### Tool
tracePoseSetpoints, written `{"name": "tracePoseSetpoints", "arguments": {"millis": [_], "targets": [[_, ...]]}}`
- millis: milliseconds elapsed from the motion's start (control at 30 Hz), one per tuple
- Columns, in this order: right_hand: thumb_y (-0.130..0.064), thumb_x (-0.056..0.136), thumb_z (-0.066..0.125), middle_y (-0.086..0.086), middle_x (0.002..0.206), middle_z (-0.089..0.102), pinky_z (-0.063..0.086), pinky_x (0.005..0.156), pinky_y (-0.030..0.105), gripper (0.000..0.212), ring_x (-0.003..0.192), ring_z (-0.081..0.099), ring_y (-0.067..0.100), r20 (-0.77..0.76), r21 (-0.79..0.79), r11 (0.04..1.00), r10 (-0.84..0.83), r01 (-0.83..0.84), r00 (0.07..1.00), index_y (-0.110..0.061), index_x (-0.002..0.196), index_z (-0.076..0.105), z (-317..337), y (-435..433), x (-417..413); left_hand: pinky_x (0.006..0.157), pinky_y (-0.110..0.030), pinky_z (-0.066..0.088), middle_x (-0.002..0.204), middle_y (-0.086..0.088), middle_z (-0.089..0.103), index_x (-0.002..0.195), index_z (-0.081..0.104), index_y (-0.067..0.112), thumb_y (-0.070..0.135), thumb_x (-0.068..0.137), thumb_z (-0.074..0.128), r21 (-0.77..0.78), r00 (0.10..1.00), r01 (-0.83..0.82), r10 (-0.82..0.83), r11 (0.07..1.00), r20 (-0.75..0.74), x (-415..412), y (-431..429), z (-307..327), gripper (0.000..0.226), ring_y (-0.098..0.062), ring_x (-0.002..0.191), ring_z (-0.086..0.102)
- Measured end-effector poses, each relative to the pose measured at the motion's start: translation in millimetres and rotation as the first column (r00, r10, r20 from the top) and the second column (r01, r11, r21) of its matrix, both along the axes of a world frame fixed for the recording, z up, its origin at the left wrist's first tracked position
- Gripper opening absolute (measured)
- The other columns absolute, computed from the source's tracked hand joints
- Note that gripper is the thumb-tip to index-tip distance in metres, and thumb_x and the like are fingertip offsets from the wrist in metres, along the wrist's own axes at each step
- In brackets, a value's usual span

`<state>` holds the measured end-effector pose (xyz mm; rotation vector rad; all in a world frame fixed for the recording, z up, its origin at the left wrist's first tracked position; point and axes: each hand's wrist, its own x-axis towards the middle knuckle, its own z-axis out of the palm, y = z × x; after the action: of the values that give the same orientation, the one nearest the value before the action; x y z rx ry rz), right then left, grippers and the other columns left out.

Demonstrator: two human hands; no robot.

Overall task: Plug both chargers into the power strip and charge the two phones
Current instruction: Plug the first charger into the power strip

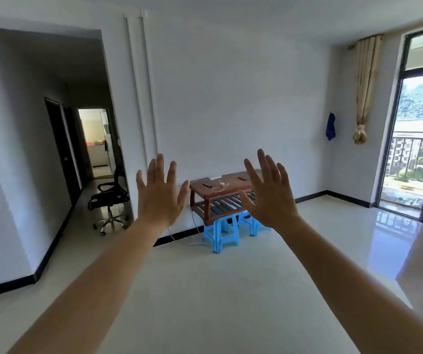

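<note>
Far across the room a small brown table [232, 188] stands against the white wall on blue stools. On its top lie a dark phone [207, 185] at the left, a second dark phone [242, 178] at the right, and a white charger with a coiled cable [221, 186] between them. A white power strip [200, 180] sits at the table's back left edge, its cord hanging down to the floor. My left hand [160, 194] and my right hand [269, 191] are raised in front of me, fingers spread, holding nothing, well short of the table.
Blue plastic stools [221, 232] hold the table up. A black office chair [109, 200] stands at the hallway opening on the left. A glass balcony door [414, 139] and a tied curtain [363, 98] are at the right. Glossy tiled floor [205, 290] lies between me and the table.
</note>
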<state>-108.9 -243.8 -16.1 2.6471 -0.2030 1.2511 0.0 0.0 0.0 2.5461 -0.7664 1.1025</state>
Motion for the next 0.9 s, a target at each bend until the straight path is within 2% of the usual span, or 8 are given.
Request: {"name": "tracePoseSetpoints", "arguments": {"millis": [133, 233, 367, 500, 633, 767, 900], "targets": [[-0.052, 0.093, 0.058, 0.026, 0.166, 0.014, 0.024, 0.120, 0.058, 0.083, 0.151, 0.022, 0.043, -0.059, 0.019, 0.999, -0.026, 0.027, 0.998, -0.011, 0.158, 0.027, -45.7, -25.4, 70.1, 0.118, -0.062, 0.017, 0.164, -0.021, 0.017, 0.153, 0.027, 0.012, 0.055, 0.102, 0.016, 0.084, 0.998, -0.040, 0.043, 0.996, -0.035, 72.1, -18.7, -42.3, 0.068, -0.037, 0.151, 0.017], [-0.053, 0.094, 0.054, 0.024, 0.167, 0.012, 0.019, 0.122, 0.055, 0.082, 0.152, 0.019, 0.040, -0.127, 0.025, 0.999, -0.031, 0.035, 0.991, -0.012, 0.159, 0.024, -77.8, -47.9, 140.3, 0.117, -0.062, 0.020, 0.163, -0.022, 0.019, 0.152, 0.028, 0.010, 0.054, 0.102, 0.018, 0.104, 0.999, -0.014, 0.019, 0.994, -0.046, 141.5, -36.3, -72.1, 0.068, -0.037, 0.150, 0.021], [-0.055, 0.095, 0.052, 0.022, 0.168, 0.008, 0.017, 0.123, 0.053, 0.083, 0.154, 0.015, 0.038, -0.220, 0.015, 0.997, -0.076, 0.081, 0.973, -0.013, 0.160, 0.021, -80.4, -77.8, 243.9, 0.115, -0.063, 0.022, 0.163, -0.022, 0.020, 0.152, 0.030, 0.009, 0.052, 0.102, 0.024, 0.121, 0.996, 0.026, -0.016, 0.992, -0.084, 244.6, -66.0, -76.2, 0.067, -0.038, 0.149, 0.023], [-0.048, 0.093, 0.061, 0.025, 0.166, 0.019, 0.029, 0.118, 0.054, 0.079, 0.149, 0.029, 0.041, -0.190, 0.040, 0.995, -0.078, 0.086, 0.979, -0.009, 0.156, 0.034, -56.5, -114.3, 336.2, 0.116, -0.062, 0.021, 0.163, -0.021, 0.020, 0.152, 0.029, 0.009, 0.054, 0.101, 0.017, 0.103, 0.996, 0.053, -0.045, 0.993, -0.079, 347.1, -107.9, -55.2, 0.069, -0.037, 0.149, 0.021], [-0.047, 0.093, 0.061, 0.025, 0.165, 0.022, 0.031, 0.116, 0.052, 0.077, 0.147, 0.032, 0.040, -0.167, 0.100, 0.989, -0.092, 0.110, 0.982, -0.010, 0.156, 0.034, -56.1, -160.3, 408.1, 0.117, -0.061, 0.022, 0.163, -0.019, 0.022, 0.151, 0.030, 0.011, 0.054, 0.101, 0.020, 0.075, 0.987, 0.088, -0.076, 0.993, -0.140, 429.8, -166.0, -50.9, 0.067, -0.036, 0.149, 0.022], [-0.045, 0.091, 0.064, 0.026, 0.161, 0.029, 0.036, 0.111, 0.053, 0.075, 0.142, 0.040, 0.042, -0.181, 0.131, 0.983, -0.106, 0.130, 0.978, -0.007, 0.151, 0.041, -89.0, -222.2, 476.0, 0.116, -0.062, 0.023, 0.163, -0.019, 0.023, 0.151, 0.031, 0.012, 0.054, 0.100, 0.017, 0.142, 0.980, 0.111, -0.085, 0.984, -0.182, 508.9, -232.5, -84.8, 0.068, -0.036, 0.149, 0.023], [-0.049, 0.093, 0.058, 0.025, 0.163, 0.025, 0.032, 0.116, 0.052, 0.076, 0.146, 0.034, 0.040, -0.255, 0.158, 0.971, -0.136, 0.180, 0.957, -0.008, 0.154, 0.036, -135.8, -295.6, 554.2, 0.116, -0.062, 0.023, 0.164, -0.018, 0.019, 0.153, 0.026, 0.013, 0.060, 0.095, 0.002, 0.257, 0.972, 0.107, -0.047, 0.961, -0.230, 593.0, -305.4, -130.6, 0.079, -0.035, 0.150, 0.019]]}}
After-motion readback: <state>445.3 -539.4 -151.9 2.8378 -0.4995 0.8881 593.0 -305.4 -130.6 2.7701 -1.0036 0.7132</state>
